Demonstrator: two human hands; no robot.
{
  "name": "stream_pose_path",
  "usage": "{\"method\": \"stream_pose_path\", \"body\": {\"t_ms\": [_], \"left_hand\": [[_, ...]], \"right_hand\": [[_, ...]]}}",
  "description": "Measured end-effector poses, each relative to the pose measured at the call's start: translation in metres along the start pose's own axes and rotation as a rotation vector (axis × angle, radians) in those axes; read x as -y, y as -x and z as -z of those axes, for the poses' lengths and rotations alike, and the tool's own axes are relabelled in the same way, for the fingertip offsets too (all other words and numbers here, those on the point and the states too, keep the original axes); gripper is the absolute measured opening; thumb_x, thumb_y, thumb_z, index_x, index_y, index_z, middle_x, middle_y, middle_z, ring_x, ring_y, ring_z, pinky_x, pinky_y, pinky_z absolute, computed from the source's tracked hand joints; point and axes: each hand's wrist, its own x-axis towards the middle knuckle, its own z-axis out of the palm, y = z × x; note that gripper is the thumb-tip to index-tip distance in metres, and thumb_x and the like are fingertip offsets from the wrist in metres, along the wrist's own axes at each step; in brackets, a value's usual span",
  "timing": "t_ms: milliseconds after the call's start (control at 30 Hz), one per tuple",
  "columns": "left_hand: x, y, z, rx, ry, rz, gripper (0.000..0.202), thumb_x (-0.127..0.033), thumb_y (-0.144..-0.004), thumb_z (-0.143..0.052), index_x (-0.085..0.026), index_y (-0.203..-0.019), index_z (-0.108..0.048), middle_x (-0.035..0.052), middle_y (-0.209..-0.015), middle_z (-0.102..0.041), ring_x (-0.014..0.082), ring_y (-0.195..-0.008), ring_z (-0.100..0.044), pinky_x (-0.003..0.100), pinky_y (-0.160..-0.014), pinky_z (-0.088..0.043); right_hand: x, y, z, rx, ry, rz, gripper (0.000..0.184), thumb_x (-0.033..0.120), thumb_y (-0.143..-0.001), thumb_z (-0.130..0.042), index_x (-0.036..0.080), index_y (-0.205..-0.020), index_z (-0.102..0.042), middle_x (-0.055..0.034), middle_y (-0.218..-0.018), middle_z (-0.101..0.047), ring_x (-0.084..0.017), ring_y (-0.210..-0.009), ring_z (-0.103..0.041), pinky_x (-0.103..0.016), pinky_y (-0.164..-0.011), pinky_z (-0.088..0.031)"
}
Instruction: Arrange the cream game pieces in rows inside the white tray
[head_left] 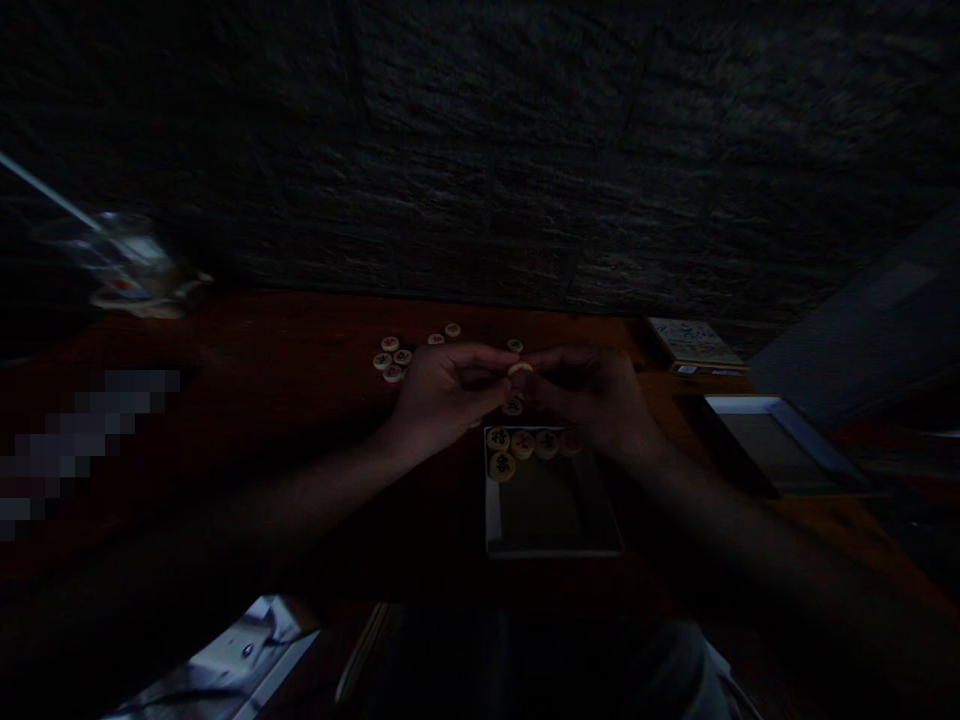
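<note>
My left hand (448,392) and my right hand (594,397) meet above the dark wooden table, their fingertips pinching a round cream xiangqi piece (519,370) between them. Below the hands, a white-rimmed square tray (551,545) holds several similar pieces (522,444) in a row along its far edge. Other loose pieces (391,356) lie on the table beyond my left hand. One more piece (512,407) sits just under my fingers, partly hidden by them.
A glass with a straw (112,258) stands at the far left by a dark brick wall (480,150). To the right lie a flat printed box (694,343) and a second white-rimmed tray (780,445). A pixelated patch covers the table's left side.
</note>
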Motion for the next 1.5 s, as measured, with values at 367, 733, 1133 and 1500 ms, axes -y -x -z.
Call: {"method": "stream_pose_path", "body": {"t_ms": [367,733,1133,1500], "left_hand": [[-0.001,-0.002,-0.001,-0.02,0.127,0.099,0.023,-0.03,-0.075,-0.089,-0.016,-0.09,-0.079,0.0068,-0.092,-0.082,0.0186,-0.083,-0.079,0.029,-0.077,-0.065],[0.007,-0.005,0.0,0.041,0.084,-0.003,0.017,-0.029,-0.082,-0.082,-0.016,-0.092,-0.077,0.0074,-0.096,-0.081,0.0192,-0.087,-0.077,0.033,-0.084,-0.064],[-0.007,-0.001,-0.004,-0.005,-0.039,-0.037,0.02,-0.031,-0.077,-0.087,-0.02,-0.092,-0.08,0.0066,-0.097,-0.082,0.0214,-0.09,-0.077,0.032,-0.084,-0.062],[-0.013,0.002,-0.006,-0.093,-0.038,0.042,0.017,-0.04,-0.075,-0.089,-0.026,-0.081,-0.081,0.0027,-0.083,-0.081,0.0213,-0.071,-0.076,0.03,-0.065,-0.063]], "right_hand": [[-0.006,-0.003,0.004,0.062,0.041,0.007,0.026,0.042,-0.088,-0.079,0.023,-0.104,-0.085,-0.004,-0.085,-0.082,-0.017,-0.073,-0.076,-0.026,-0.067,-0.06],[0.003,0.004,0.007,-0.043,0.272,0.016,0.027,0.052,-0.081,-0.082,0.03,-0.096,-0.086,-0.0057,-0.086,-0.083,-0.021,-0.067,-0.078,-0.027,-0.056,-0.06],[0.003,0.0,0.0,-0.016,0.146,0.065,0.039,0.061,-0.082,-0.08,0.024,-0.094,-0.084,-0.0048,-0.087,-0.082,-0.021,-0.078,-0.077,-0.033,-0.072,-0.063],[-0.009,0.0,0.003,0.068,0.112,0.066,0.032,0.052,-0.091,-0.074,0.025,-0.106,-0.083,-0.0037,-0.098,-0.081,-0.019,-0.093,-0.077,-0.027,-0.077,-0.06]]}}
